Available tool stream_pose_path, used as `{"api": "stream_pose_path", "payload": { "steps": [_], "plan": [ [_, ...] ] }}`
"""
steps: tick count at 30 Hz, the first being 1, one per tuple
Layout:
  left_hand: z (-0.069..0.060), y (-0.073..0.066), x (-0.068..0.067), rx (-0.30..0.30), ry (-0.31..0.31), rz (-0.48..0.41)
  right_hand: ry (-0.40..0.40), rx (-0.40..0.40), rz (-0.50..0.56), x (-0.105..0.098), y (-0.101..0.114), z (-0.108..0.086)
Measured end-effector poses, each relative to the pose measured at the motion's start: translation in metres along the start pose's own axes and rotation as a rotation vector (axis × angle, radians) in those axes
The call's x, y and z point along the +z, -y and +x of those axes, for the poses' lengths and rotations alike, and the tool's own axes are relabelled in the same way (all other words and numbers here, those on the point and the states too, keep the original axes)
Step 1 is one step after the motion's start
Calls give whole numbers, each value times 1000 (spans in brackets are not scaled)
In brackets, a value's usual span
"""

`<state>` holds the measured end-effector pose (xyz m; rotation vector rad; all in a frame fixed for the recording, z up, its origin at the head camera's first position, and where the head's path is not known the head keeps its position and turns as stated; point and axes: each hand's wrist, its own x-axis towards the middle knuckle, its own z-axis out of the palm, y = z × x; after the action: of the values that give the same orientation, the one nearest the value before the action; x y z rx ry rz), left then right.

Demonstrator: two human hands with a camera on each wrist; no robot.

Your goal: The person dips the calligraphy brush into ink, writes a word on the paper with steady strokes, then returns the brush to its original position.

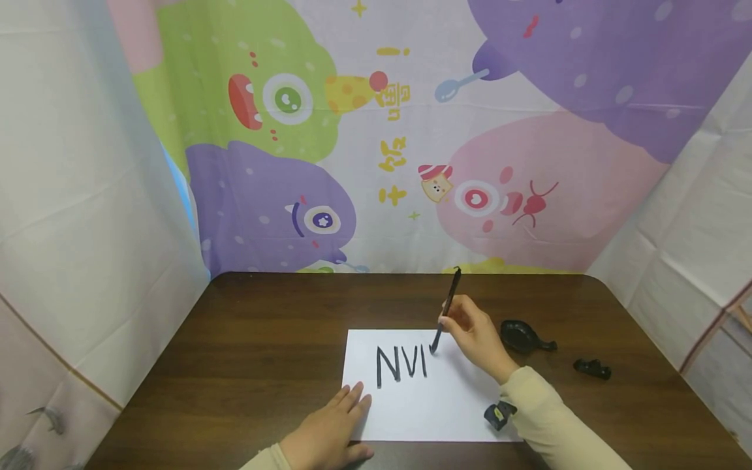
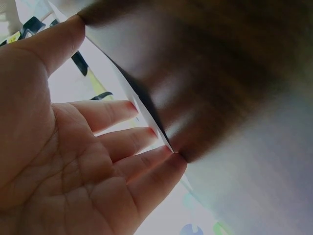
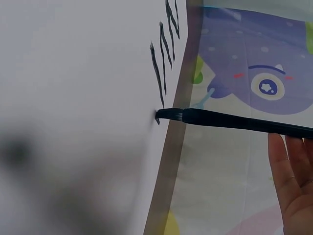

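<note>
— In the right hand (image 1: 478,336), pinched?
— A brush (image 1: 450,300), below and right of centre, tip on the paper (image 1: 435,411). Probably light, stiff-handled, soft-tipped; best gripped mid-handle.
— Under the left hand (image 1: 329,421)?
— Paper's left edge, beneath spread fingers.

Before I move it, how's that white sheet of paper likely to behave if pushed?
The white sheet looks thin, so it would probably bend or buckle rather than stay stiff. Lying flat, it seems unlikely to tip. The left hand, with fingers at the sheet's left edge, may limit sliding.
</note>
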<state>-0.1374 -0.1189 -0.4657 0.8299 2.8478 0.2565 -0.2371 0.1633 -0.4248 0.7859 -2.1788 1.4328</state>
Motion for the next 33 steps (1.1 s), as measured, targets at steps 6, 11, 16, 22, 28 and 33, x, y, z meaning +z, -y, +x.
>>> {"api": "stream_pose_path", "payload": {
  "steps": [6,11,16,22,28,33],
  "plan": [
    [0,0,1,5,-6,5,18,-7,20,0,-1,-2],
    [0,0,1,3,1,3,29,7,25,-1,0,-4],
    [0,0,1,-2,6,-5,43,16,16,-2,2,-5],
    [0,0,1,0,4,-5,58,37,-3,-3,6,-7],
    [0,0,0,1,5,-9,76,63,-19,-5,10,-9],
    [1,0,-1,-5,17,-19,78,64,-28,-6,5,-12]
  ]
}}
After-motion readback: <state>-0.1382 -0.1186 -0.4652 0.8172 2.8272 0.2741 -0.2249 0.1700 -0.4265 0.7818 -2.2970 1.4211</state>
